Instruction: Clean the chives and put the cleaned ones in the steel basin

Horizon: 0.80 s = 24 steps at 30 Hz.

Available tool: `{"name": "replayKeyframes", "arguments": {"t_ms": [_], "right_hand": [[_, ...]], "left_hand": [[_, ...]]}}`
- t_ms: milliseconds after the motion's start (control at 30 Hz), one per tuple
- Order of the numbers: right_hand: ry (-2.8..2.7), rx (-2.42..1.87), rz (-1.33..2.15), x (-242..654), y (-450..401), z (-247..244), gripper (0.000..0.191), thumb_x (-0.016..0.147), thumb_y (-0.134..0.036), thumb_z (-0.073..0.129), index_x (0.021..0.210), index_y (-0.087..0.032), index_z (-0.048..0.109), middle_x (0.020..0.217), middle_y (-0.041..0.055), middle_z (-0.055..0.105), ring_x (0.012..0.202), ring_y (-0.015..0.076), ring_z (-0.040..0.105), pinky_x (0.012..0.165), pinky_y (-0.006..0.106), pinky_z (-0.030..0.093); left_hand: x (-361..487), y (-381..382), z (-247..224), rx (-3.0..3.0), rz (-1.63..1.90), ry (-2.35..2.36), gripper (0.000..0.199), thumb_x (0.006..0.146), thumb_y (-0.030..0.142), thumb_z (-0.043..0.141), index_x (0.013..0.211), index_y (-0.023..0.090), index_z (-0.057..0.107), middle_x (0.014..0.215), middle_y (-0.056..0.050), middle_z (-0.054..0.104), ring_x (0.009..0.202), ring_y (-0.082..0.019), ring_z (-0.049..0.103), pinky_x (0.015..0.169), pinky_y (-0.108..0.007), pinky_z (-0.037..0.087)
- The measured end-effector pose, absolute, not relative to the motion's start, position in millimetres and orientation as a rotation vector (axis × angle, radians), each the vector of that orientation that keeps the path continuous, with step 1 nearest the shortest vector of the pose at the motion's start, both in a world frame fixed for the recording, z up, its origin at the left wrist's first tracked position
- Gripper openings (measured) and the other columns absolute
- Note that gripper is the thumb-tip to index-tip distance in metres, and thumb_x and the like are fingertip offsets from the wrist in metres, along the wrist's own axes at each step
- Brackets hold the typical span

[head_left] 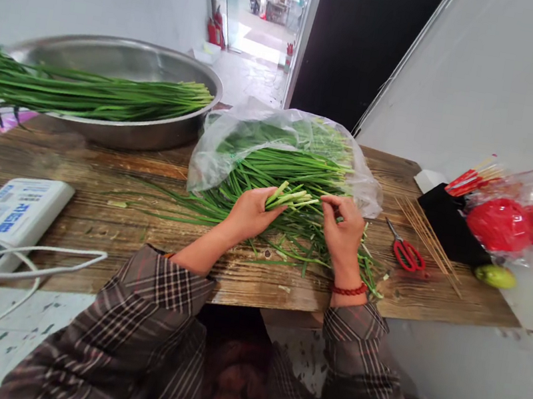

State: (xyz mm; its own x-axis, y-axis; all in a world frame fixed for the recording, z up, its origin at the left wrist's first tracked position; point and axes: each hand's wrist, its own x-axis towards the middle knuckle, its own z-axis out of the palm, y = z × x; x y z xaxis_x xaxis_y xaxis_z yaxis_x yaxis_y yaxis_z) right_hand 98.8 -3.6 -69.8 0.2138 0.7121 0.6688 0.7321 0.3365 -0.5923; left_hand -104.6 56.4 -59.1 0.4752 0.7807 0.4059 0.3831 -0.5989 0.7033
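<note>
My left hand (255,213) is closed around a small bunch of garlic chives (294,197), their pale cut ends pointing right. My right hand (343,228) pinches at the tip of one stalk beside those ends; the fingertips are close together. Behind both hands, a clear plastic bag (208,150) lies open with a big heap of chives (282,165) in it and spilling out. Loose trimmings (309,250) are scattered on the wooden table (148,245) below my hands. A large metal basin (155,137) at the back left holds a long bundle of chives (111,96), leaves hanging over its left rim.
Red-handled scissors (408,256) and several thin wooden sticks (429,242) lie to the right. Beyond them stand a black box (449,225), a red plastic package (500,223) and a green fruit (496,276). A white device (16,214) with cables (47,269) sits at left.
</note>
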Motion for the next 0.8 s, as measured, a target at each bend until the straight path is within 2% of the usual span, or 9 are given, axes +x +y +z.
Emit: {"name": "replayKeyframes", "arguments": {"t_ms": [100, 200, 267, 367, 467, 667, 800], "right_hand": [[-1.585, -1.47, -0.119, 103.6, -3.5, -69.9, 0.021, 0.092, -0.033, 0.054, 0.087, -0.022, 0.071, 0.09, 0.0062, 0.07, 0.09, 0.0208, 0.063, 0.085, 0.039, 0.047], [-1.576, -1.443, -0.071, 101.1, -4.6, -66.7, 0.03, 0.096, -0.036, 0.047, 0.087, -0.022, 0.072, 0.098, 0.0071, 0.07, 0.098, 0.0207, 0.062, 0.091, 0.04, 0.045], [-1.541, -1.367, 0.056, 96.4, -5.8, -63.7, 0.031, 0.097, -0.037, 0.045, 0.09, -0.022, 0.072, 0.096, 0.0062, 0.07, 0.096, 0.0189, 0.063, 0.087, 0.037, 0.047], [-1.503, -1.305, 0.254, 89.3, -6.6, -61.8, 0.021, 0.09, -0.04, 0.057, 0.09, -0.022, 0.07, 0.088, 0.0034, 0.069, 0.081, 0.0164, 0.062, 0.074, 0.031, 0.049], [-1.446, -1.287, 0.298, 85.0, -6.7, -62.0, 0.017, 0.086, -0.038, 0.063, 0.085, -0.022, 0.068, 0.081, 0.0013, 0.068, 0.071, 0.0144, 0.059, 0.066, 0.029, 0.047], [-1.506, -1.235, 0.231, 82.0, -10.0, -57.8, 0.019, 0.09, -0.036, 0.058, 0.08, -0.022, 0.068, 0.081, 0.0021, 0.07, 0.077, 0.0162, 0.062, 0.07, 0.031, 0.048], [-1.284, -1.257, 0.267, 89.1, -7.8, -62.6, 0.028, 0.094, -0.04, 0.05, 0.082, -0.021, 0.067, 0.079, 0.0022, 0.068, 0.075, 0.0159, 0.063, 0.072, 0.031, 0.049]], "left_hand": [[-104.8, 56.5, -59.3, 2.197, 0.996, 0.948, 0.013, 0.086, 0.027, 0.059, 0.082, 0.016, 0.063, 0.078, -0.002, 0.069, 0.073, -0.017, 0.063, 0.069, -0.026, 0.044], [-104.7, 55.8, -58.6, 2.195, 1.006, 0.936, 0.013, 0.086, 0.027, 0.059, 0.082, 0.016, 0.063, 0.077, -0.001, 0.069, 0.073, -0.016, 0.062, 0.069, -0.025, 0.044], [-104.6, 55.4, -58.4, 2.2, 0.998, 0.942, 0.013, 0.086, 0.028, 0.058, 0.081, 0.016, 0.063, 0.076, -0.001, 0.068, 0.071, -0.016, 0.061, 0.068, -0.025, 0.043], [-104.3, 55.6, -59.5, 2.216, 0.98, 0.944, 0.013, 0.086, 0.027, 0.057, 0.081, 0.016, 0.063, 0.076, 0.0, 0.066, 0.071, -0.015, 0.059, 0.068, -0.026, 0.043], [-103.8, 56.5, -61.0, 2.26, 0.957, 0.902, 0.012, 0.085, 0.027, 0.059, 0.084, 0.017, 0.065, 0.079, -0.001, 0.064, 0.074, -0.015, 0.058, 0.07, -0.026, 0.043], [-103.0, 55.9, -60.3, 2.312, 0.872, 0.78, 0.01, 0.08, 0.025, 0.064, 0.075, 0.017, 0.065, 0.079, -0.001, 0.06, 0.073, -0.014, 0.056, 0.067, -0.024, 0.041], [-103.4, 54.5, -59.9, 2.279, 0.847, 0.861, 0.011, 0.082, 0.025, 0.061, 0.074, 0.017, 0.063, 0.071, 0.001, 0.061, 0.067, -0.013, 0.055, 0.064, -0.024, 0.04]]}}
